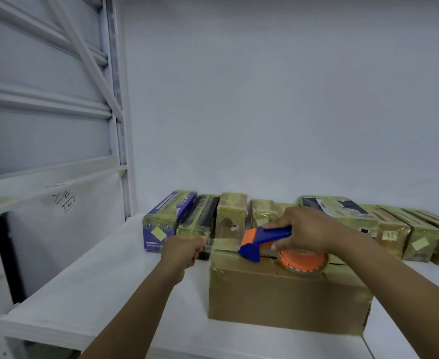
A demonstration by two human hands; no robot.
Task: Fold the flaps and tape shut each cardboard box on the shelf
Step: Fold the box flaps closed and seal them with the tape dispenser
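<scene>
A brown cardboard box [278,294] stands on the white shelf [114,275] in front of me, its top flaps folded down. My right hand [309,229] grips the blue handle of an orange and blue tape dispenser [262,240], which rests on the box top with its tape roll [304,260] lying flat. A strip of clear tape [210,243] runs from the dispenser's blade to the left, past the box's left edge. My left hand [184,251] pinches the free end of that strip just left of the box.
A row of several taped packages lines the back wall: a purple box [161,224], a dark one [200,221], tan ones [231,216] and more at the right [405,234]. A white metal rack frame [117,125] rises on the left. The shelf's front edge is near.
</scene>
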